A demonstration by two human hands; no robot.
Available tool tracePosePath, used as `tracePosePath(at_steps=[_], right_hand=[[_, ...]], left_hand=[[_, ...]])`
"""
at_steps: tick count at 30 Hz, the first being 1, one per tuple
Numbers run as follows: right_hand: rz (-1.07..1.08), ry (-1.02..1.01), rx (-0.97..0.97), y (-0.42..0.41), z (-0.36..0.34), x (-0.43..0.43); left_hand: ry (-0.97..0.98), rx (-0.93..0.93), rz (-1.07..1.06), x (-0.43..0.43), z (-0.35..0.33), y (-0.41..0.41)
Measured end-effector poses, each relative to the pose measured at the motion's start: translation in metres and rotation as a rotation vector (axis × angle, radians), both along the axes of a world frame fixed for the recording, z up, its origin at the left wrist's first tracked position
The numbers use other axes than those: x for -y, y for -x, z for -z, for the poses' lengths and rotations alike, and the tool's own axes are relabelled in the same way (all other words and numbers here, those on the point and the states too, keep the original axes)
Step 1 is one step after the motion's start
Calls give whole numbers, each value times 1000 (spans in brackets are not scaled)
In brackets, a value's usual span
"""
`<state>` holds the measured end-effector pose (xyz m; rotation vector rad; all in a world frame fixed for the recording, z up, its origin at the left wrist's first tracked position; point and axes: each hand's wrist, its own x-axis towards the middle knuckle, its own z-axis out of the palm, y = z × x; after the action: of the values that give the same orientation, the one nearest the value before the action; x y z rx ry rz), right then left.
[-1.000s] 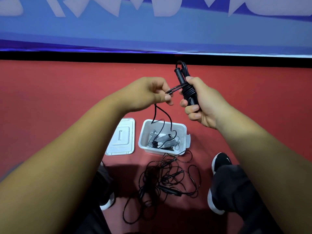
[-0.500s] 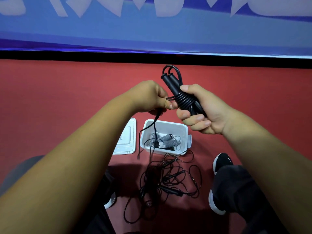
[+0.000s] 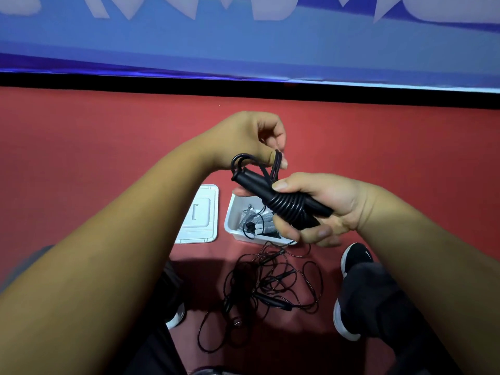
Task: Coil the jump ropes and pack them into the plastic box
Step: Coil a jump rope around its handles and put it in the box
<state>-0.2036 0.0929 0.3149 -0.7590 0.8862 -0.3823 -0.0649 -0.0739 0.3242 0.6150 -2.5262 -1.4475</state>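
Item one, black jump rope [image 3: 286, 209]: two handles lie side by side, with the cord wound round their middle in tight turns. On my feed it is held in the air above the plastic box [image 3: 230, 220], tilted, upper end to the left

Right hand [image 3: 338, 201]: grip closed round the wound handles, thumb on top, fingers curled beneath

Left hand [image 3: 243, 136]: grip pinched on the cord loops that rise from the bundle's upper end

Plastic box: white, open, on the red floor [image 3: 81, 158]. I see it partly hidden behind the bundle, with grey coiled ropes [image 3: 259, 219] inside

Lid [image 3: 198, 215]: white, flat on the floor just left of the box

Loose ropes [image 3: 270, 282]: black tangle on the floor at the box's near side, between the right shoe [image 3: 357, 255] and the left shoe [image 3: 177, 318]

Blue banner [image 3: 243, 44]: runs along the far edge of the floor
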Motion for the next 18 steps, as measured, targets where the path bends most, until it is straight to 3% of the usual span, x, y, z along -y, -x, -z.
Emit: tracePosePath(at_steps=[2, 6, 10, 16, 18], right_hand=[[84, 18, -54, -2, 4, 3], [267, 4, -247, 6, 17, 10], [423, 14, -306, 7, 16, 13], [636, -6, -420, 9, 26, 19], [700, -8, -415, 10, 27, 20]], left_hand=[[11, -8, -16, 0, -3, 1], [244, -16, -20, 1, -8, 2], [411, 20, -26, 1, -12, 0], [755, 147, 68, 4, -12, 0], [788, 235, 62, 3, -10, -1]])
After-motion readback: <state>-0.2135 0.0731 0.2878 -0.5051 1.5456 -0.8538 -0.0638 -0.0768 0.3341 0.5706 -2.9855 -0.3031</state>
